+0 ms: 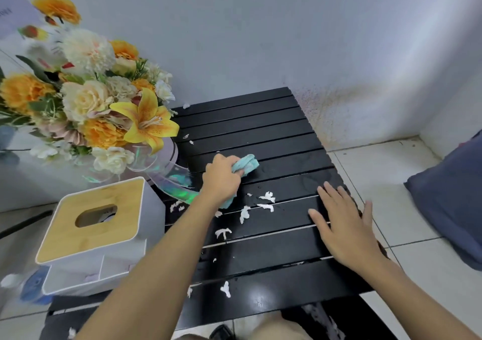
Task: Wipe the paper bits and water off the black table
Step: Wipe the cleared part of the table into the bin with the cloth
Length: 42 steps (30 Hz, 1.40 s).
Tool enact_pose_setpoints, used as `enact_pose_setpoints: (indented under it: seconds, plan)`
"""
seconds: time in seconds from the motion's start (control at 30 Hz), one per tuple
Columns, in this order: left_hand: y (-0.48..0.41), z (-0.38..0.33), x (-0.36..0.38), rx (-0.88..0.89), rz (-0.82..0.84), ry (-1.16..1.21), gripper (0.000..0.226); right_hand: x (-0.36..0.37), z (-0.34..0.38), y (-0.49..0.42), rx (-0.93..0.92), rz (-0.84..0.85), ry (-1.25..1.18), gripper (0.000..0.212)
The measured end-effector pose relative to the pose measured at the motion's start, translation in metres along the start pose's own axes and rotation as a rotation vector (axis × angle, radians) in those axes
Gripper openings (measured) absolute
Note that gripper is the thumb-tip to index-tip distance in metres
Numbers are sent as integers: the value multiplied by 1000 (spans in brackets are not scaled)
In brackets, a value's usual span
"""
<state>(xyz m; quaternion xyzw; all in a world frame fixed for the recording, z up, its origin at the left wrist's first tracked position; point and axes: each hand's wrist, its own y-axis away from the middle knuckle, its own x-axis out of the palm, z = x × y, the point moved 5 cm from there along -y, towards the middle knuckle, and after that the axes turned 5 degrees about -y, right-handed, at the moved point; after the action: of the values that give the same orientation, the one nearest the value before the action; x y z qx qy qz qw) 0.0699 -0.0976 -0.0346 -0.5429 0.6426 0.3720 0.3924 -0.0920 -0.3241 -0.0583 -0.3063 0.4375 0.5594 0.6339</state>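
At the left of the black slatted counter [260, 120], a bouquet [104, 99] and a tissue box [99, 217] are placed. At the counter's middle, a teal cloth [247, 164] is gripped in the left hand [221, 176] and held against the slats. White paper bits [267, 197] are scattered between the two hands and toward the near edge. At the right edge, the right hand [344, 224] is laid flat, fingers straight and spread.

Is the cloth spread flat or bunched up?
Bunched: the left hand grips the cloth as a crumpled wad, folds visible.
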Motion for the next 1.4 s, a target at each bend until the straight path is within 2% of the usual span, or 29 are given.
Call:
enact_pose_setpoints:
  seconds: [0.1, 0.17, 0.23, 0.3, 0.37, 0.43, 0.5, 0.57, 0.6, 0.67, 0.73, 0.77, 0.83, 0.93, 1.0, 1.07, 1.13, 1.23, 1.3, 1.37, 1.4]
  plan:
    - [53, -19, 25, 72, -155, -64, 29, 10, -1, 5, -19, -9, 140, 69]
    - [86, -32, 33, 185, -95, 34, 32, 13, 1, 2, -34, -21, 184, 72]
    - [105, -42, 33, 244, 82, 185, 30, 14, 1, 0, -48, -14, 203, 71]
    - [112, -42, 16, 200, 198, 316, 22, 14, -1, 1, -54, -6, 189, 65]
    - [98, -22, -11, 109, 56, 345, 12, 15, -1, 1, -55, 1, 178, 64]
    - [83, 15, -28, -39, -131, 228, 12, 14, 0, 1, -58, -6, 186, 64]
    - [86, 44, -25, -222, -166, 55, 19, 15, 0, 2, -58, -5, 198, 64]
    - [108, 44, -7, -358, -194, -46, 25, 15, 0, 1, -60, -13, 199, 64]
    - [119, 33, 5, -365, -231, -95, 28, 15, 1, 1, -64, -14, 197, 64]
    - [131, -3, 27, -244, -251, -126, 30, 16, 1, 1, -69, -20, 201, 64]
    - [131, -30, 39, -83, -137, -14, 26, 15, 1, 0, -77, -21, 199, 63]
    - [128, -36, 36, -45, -37, 76, 22, 15, 0, 0, -79, -19, 189, 63]
    - [125, -32, 12, -40, 54, 268, 16, 12, 0, -1, -94, -15, 156, 63]
    - [145, -4, -34, -73, -74, 267, 17, 4, -4, 1, -109, 27, 59, 63]
    - [167, 18, -43, -84, -167, 117, 19, -4, -13, 11, -72, 9, 74, 64]
    - [187, 30, -28, -161, -208, -6, 32, -12, -29, 26, 30, -31, 104, 65]
    - [200, 25, -4, -265, -253, -30, 42, -15, -48, 45, 129, -2, -18, 63]
    - [202, -10, 24, -334, -308, 83, 34, -10, -65, 65, 233, 91, -451, 61]
    - [191, -44, 40, -262, -220, 179, 25, -7, -67, 69, 256, 91, -752, 63]
    - [178, -77, 51, -118, -55, 326, 10, -6, -65, 68, 244, 81, -962, 57]
    - [174, -85, 49, -78, 0, 431, 16, -7, -65, 67, 247, 90, -1036, 56]
